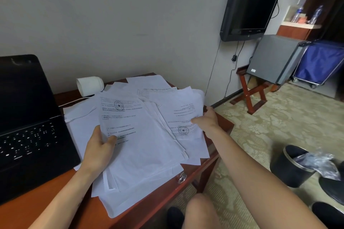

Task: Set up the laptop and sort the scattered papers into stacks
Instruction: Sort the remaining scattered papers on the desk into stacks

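A black laptop (28, 126) stands open with a dark screen at the left of the red-brown desk (219, 147). Printed white papers lie spread over the desk's middle and right. My left hand (100, 145) grips a thick stack of papers (141, 147) at its left edge, thumb on the top sheet. My right hand (206, 119) pinches a stamped sheet (182, 115) at its right edge, lifted a little above the pile. More loose sheets (149, 82) lie behind, toward the wall.
A white paper roll (89, 84) lies by the wall, and a white cable (78, 115) crosses the papers near the laptop. A metal clip (181, 177) lies at the desk's front edge. A black waste bin (294, 165) stands on the carpet at right, near my knee (201, 208).
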